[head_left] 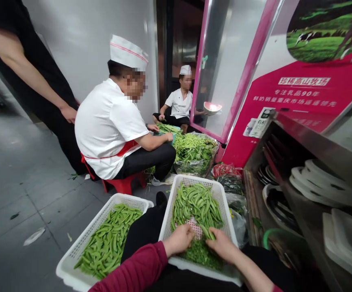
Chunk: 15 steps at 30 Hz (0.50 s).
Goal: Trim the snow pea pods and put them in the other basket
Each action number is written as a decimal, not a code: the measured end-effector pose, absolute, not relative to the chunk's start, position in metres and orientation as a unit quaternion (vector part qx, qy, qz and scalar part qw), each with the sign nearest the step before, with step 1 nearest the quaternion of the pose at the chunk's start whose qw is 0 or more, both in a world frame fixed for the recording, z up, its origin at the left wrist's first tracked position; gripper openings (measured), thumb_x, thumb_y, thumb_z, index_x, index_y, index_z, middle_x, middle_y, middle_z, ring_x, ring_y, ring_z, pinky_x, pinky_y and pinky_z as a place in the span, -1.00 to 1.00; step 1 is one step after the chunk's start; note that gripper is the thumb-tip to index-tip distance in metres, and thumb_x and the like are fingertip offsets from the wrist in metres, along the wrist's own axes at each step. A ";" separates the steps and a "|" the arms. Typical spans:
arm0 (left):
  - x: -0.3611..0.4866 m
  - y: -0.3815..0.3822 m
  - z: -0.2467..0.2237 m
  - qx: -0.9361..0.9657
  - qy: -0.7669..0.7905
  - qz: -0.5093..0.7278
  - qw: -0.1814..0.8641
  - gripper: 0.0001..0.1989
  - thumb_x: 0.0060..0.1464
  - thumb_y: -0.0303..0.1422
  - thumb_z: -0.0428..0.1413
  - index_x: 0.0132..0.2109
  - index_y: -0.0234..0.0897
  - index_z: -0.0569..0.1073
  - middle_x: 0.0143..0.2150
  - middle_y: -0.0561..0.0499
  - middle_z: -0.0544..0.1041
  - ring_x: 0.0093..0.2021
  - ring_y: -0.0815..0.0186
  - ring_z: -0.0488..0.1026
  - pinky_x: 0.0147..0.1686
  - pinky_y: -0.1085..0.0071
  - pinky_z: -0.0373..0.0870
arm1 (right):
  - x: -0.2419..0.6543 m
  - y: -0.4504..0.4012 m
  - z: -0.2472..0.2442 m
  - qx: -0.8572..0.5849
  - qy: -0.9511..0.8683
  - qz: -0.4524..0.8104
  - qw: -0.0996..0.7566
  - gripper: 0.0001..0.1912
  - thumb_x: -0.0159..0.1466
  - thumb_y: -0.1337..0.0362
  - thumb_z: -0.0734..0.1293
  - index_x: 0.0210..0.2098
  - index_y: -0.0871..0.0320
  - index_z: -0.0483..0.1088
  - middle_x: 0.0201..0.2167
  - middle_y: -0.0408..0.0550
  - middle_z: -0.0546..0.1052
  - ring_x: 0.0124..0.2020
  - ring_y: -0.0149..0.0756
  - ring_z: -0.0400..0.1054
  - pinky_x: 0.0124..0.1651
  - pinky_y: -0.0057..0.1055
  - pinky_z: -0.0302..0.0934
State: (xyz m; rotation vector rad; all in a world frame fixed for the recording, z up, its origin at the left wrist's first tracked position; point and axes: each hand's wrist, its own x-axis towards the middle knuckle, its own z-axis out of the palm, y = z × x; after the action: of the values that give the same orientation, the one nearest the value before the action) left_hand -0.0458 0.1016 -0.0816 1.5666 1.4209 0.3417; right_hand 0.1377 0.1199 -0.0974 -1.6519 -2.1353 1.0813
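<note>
A white plastic basket [165, 225] rests on my lap. In its far part lies a heap of green pea pods [198, 205], and in its near part a pile of small green trimmings [201, 255]. My left hand [180, 239] is over the basket's left side with its fingers pinched together; what they hold, if anything, is hidden. My right hand [223, 244] pinches a pea pod [208, 233] between thumb and fingers at the right side. Between both hands, a red-and-white patch [196, 228] shows at the basket's bottom.
Left of my leg stands another white basket [63, 259] full of pods. A co-worker [109, 117] sits on a red stool [124, 184] by a bag of greens [197, 150]; another person [179, 101] sits behind. Someone in black stands left. A shelf with plates [318, 182] is close on my right.
</note>
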 end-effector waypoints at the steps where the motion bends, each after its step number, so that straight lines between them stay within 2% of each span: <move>1: -0.044 0.102 -0.081 0.608 0.568 0.146 0.535 -0.76 0.08 -0.29 -0.14 -0.31 -0.34 0.33 -0.66 0.15 0.22 -0.72 0.50 0.15 -0.66 0.56 0.14 | 0.139 0.109 -0.095 -0.533 -0.732 0.400 0.139 -0.84 0.00 0.35 0.20 -0.40 0.20 0.34 -0.48 -0.15 0.43 -0.39 -0.35 0.30 -0.35 -0.53 0.10; 4: -0.041 0.100 -0.075 0.563 0.510 0.153 0.632 -0.73 0.04 -0.22 -0.10 -0.38 -0.35 0.34 -0.70 0.20 0.15 -0.77 0.54 0.07 -0.73 0.61 0.02 | 0.140 0.087 -0.091 -0.488 -0.739 0.434 0.166 -0.86 0.00 0.36 0.19 -0.42 0.18 0.33 -0.51 -0.20 0.39 -0.40 -0.37 0.26 -0.35 -0.54 0.07; 11: -0.047 0.089 -0.064 0.523 0.469 0.153 0.695 -0.75 -0.06 -0.23 -0.04 -0.47 -0.35 0.33 -0.72 0.17 0.21 -0.77 0.54 0.12 -0.75 0.61 -0.01 | 0.141 0.083 -0.080 -0.457 -0.771 0.419 0.145 -0.81 0.03 0.36 0.18 -0.38 0.12 0.38 -0.47 -0.19 0.44 -0.38 -0.34 0.29 -0.33 -0.53 0.07; 15: -0.048 0.088 -0.059 0.439 0.478 0.211 0.731 -0.78 -0.13 -0.26 -0.01 -0.59 -0.31 0.22 -0.81 0.22 0.05 -0.83 0.56 -0.05 -0.77 0.60 -0.19 | 0.138 0.082 -0.075 -0.446 -0.787 0.399 0.151 -0.83 0.10 0.24 0.20 -0.38 0.15 0.38 -0.47 -0.17 0.44 -0.40 -0.33 0.28 -0.34 -0.53 0.08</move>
State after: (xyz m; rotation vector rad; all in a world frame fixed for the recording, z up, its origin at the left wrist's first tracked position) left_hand -0.0480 0.0876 -0.0595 0.9651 1.0519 0.4641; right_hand 0.1377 0.0818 -0.0754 -1.2809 -2.2594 1.1470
